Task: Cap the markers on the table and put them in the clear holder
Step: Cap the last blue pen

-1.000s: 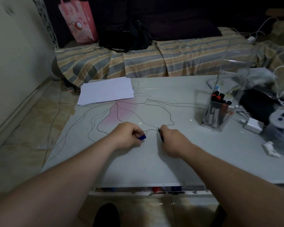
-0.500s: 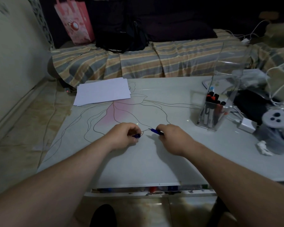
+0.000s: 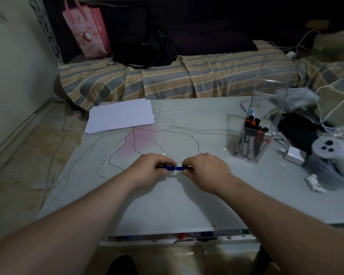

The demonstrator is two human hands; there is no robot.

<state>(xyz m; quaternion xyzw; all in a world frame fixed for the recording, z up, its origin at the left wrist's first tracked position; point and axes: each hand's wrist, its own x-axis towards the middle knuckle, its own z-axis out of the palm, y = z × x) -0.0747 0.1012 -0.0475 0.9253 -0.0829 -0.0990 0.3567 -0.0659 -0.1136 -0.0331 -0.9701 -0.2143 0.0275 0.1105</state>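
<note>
Presently the left hand [image 3: 154, 169] is pinching a blue cap [image 3: 168, 168], the right hand [image 3: 204, 169] gripping the marker [image 3: 180, 168]; ends meeting, not seated. Clear holder [image 3: 255, 133], right of the right hand, is already holding several; this one remaining.

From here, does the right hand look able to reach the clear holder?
Probably yes: the right hand, gripping the blue marker, has bare table between it and the clear holder.
</note>
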